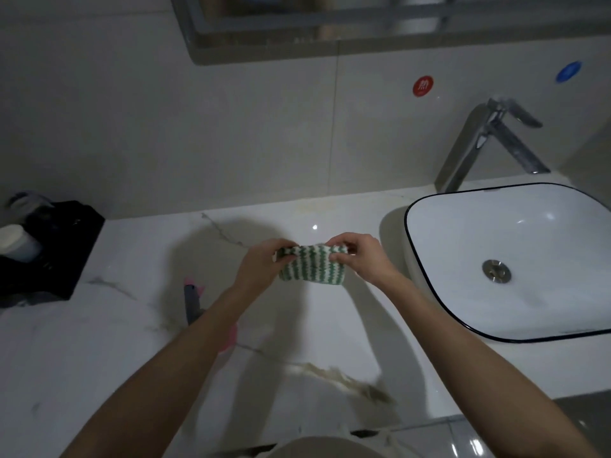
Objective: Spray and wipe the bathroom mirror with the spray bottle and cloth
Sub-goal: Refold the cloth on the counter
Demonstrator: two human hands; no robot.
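Pinching the green-striped cloth (312, 266) by its top corners above the tabletop (132, 325), left hand (261, 264) and right hand (358, 256) each with a clenched grip on it, should fold it into a flat, firm pad before lifting it to the mirror (330, 24).

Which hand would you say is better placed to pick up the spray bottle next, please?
Probably the left hand: the spray bottle stands on the counter beside the left forearm, while the right hand is on the sink side and could keep the cloth.

Dim, soft, wide-angle edge distortion.
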